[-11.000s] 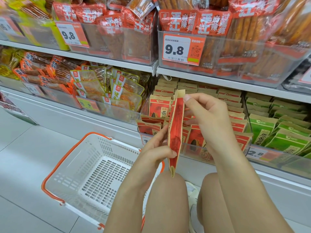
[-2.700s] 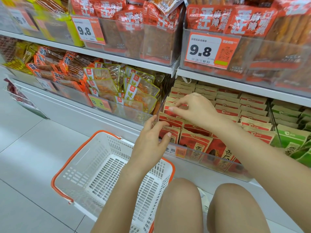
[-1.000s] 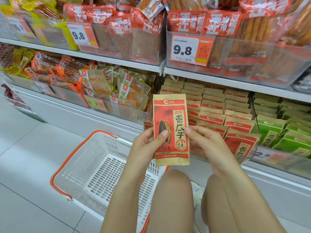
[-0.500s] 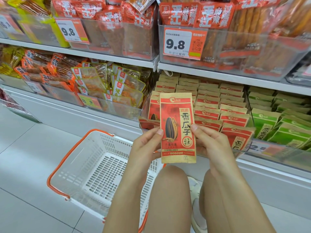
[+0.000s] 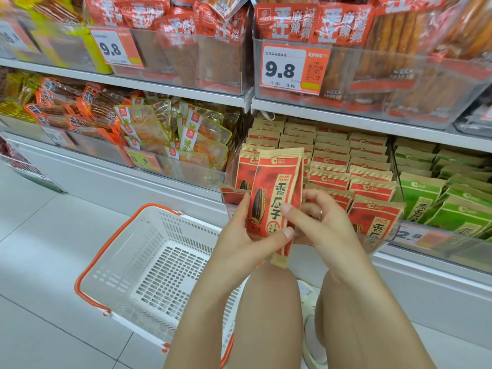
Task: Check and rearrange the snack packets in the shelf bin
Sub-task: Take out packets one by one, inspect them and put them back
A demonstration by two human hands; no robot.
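Centre of the frame: a red sunflower-seed packet [image 5: 277, 198] held upright and slightly turned, in front of the clear shelf bin [image 5: 383, 235]. The left hand [image 5: 247, 235] grips its lower part, thumb across the front and fingers behind. The right hand [image 5: 316, 219] pinches its right edge with curled fingers. Right of centre: rows of matching red packets [image 5: 370, 187] standing in the bin; green packets [image 5: 447, 198] fill the next compartment to the right. Lower left: a white basket [image 5: 149, 265] with an orange rim on the tiled floor, beside the person's bare knees. Upper right: a 9.8 price tag [image 5: 290, 69].
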